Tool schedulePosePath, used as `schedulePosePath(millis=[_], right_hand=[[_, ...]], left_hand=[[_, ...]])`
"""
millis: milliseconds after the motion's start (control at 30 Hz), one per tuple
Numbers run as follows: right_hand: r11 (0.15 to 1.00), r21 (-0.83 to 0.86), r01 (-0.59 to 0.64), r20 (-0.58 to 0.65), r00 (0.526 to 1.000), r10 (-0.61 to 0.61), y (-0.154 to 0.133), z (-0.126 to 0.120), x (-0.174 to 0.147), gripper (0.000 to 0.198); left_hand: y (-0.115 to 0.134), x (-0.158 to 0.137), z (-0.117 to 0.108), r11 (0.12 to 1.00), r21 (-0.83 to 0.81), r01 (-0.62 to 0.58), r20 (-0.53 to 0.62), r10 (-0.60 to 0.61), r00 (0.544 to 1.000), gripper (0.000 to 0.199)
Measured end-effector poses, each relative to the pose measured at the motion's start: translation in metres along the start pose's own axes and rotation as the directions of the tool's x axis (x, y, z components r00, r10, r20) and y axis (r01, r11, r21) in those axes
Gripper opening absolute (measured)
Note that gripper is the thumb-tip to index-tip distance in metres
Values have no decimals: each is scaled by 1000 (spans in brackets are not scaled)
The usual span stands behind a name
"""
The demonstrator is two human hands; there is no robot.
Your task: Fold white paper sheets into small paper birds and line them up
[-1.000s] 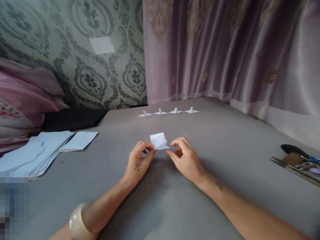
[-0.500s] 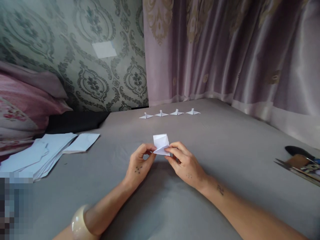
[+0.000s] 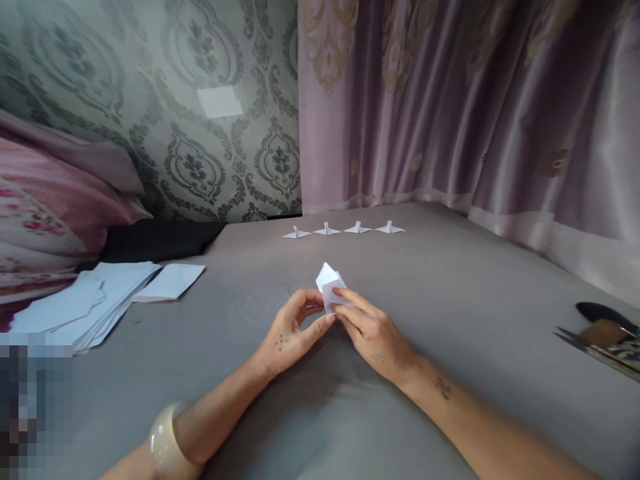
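Observation:
A small piece of folded white paper (image 3: pixel 330 283) is held between my two hands, low over the grey surface, one pointed corner facing away from me. My left hand (image 3: pixel 297 330) grips its lower left edge, thumb near the bottom corner and fingers curled at the side. On the right side, my right hand (image 3: pixel 375 330) presses its fingers flat over the paper, with the thumb underneath. The fingers hide the paper's lower right part. A pale bangle (image 3: pixel 170 440) circles my left forearm.
Several folded paper figures (image 3: pixel 327 229) stand in a row at the back of the grey surface (image 3: pixel 250 253). White sheets (image 3: pixel 95 300) lie in a stack at left beside a smaller paper (image 3: pixel 173 282). Scissors (image 3: pixel 595 352) rest at the right edge. A curtain (image 3: pixel 400 120) hangs behind.
The paper has turned so a corner points away, and its open flap is now folded over. My right fingers have moved across it; the left thumb has shifted to the bottom corner.

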State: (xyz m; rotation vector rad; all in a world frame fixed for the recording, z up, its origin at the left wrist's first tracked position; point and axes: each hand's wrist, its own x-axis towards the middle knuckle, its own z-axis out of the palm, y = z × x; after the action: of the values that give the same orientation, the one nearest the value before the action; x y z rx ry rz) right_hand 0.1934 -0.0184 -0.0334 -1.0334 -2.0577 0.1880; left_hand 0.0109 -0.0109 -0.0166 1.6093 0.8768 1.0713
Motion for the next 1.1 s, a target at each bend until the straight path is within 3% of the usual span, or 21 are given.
schedulePosePath(millis=[200, 400, 600, 833, 1100], right_hand=[[996, -57, 70, 92, 994, -65, -3, 0, -2, 31], [984, -103, 148, 100, 985, -138, -4, 1, -2, 35], [996, -91, -2, 109, 994, 12, 6, 1, -2, 36], [991, -58, -119, 149, 981, 126, 14, 1, -1, 33], [989, -63, -131, 191, 971, 141, 18, 2, -1, 33]], left_hand=[[4, 2, 0, 989, -71, 127, -73, -132, 989, 32], [5, 4, -3, 976, 41, 213, -217, -199, 956, 32], [-8, 6, -11, 953, 132, 272, -377, -205, 903, 25], [-8, 8, -16, 825, 477, 304, -333, -151, 931, 25], [-11, 7, -18, 722, 615, 317, -320, -138, 937, 22]])
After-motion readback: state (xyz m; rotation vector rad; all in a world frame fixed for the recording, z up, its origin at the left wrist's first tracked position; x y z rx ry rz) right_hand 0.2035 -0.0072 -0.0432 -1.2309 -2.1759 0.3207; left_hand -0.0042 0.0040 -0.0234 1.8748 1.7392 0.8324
